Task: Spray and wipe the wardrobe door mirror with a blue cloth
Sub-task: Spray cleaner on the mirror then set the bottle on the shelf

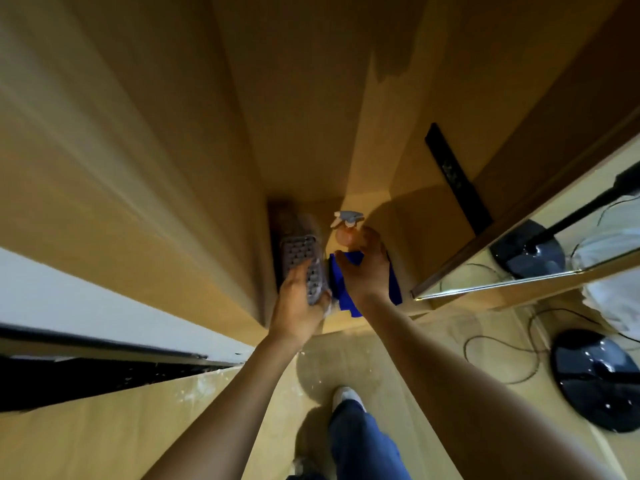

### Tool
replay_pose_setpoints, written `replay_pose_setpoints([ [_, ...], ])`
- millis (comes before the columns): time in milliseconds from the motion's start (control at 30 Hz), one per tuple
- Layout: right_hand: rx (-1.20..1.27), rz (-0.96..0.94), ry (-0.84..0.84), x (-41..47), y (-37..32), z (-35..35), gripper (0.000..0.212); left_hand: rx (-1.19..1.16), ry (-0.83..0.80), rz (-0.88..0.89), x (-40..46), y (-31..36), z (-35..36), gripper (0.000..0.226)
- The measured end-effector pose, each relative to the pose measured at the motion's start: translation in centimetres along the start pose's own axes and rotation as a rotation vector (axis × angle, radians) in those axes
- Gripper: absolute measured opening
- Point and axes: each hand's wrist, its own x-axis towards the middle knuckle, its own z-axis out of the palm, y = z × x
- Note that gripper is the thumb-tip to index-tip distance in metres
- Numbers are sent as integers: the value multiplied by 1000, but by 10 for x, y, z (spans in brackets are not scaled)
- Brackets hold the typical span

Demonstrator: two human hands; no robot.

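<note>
The tall open wooden wardrobe (311, 98) fills the view, and its mirrored door (540, 251) stands swung out at the right, reflecting a black round stand base; the real stand base (599, 379) sits on the floor near it with a thin cable. On the wardrobe's bottom shelf, a grey perforated plastic basket (304, 268) lies at the left, and the left hand (299, 306) grips its near end, fingers curled over the rim. Just right of it lies the folded blue cloth (346, 296). The right hand (367, 271) hovers over the cloth, fingers loosely bent; whether it has pinched the cloth cannot be told. Behind it stands the orange spray bottle with a pale trigger head (346, 230). Judged risks: the reaching hand could knock over the bottle, or snag the cloth under the basket.
</note>
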Motion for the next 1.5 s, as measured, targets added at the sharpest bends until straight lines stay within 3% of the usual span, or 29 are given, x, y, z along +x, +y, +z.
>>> replay_pose_setpoints([
  [467,272,-4,181,124,139,95,65,-97,82,173,126,-123,139,62],
  [667,273,-34,196,186,192,116,67,-101,118,223,174,-159,188,56],
  [767,298,-25,162,211,210,121,66,-137,141,242,197,-169,206,57],
  [1033,382,-47,-34,257,240,122,61,-330,157,-2,253,-183,229,58],
  [1333,357,-137,-201,293,244,142,45,-364,132,14,294,-196,249,78],
  [1500,345,-193,-243,295,249,152,33,-312,152,72,299,-202,257,73],
])
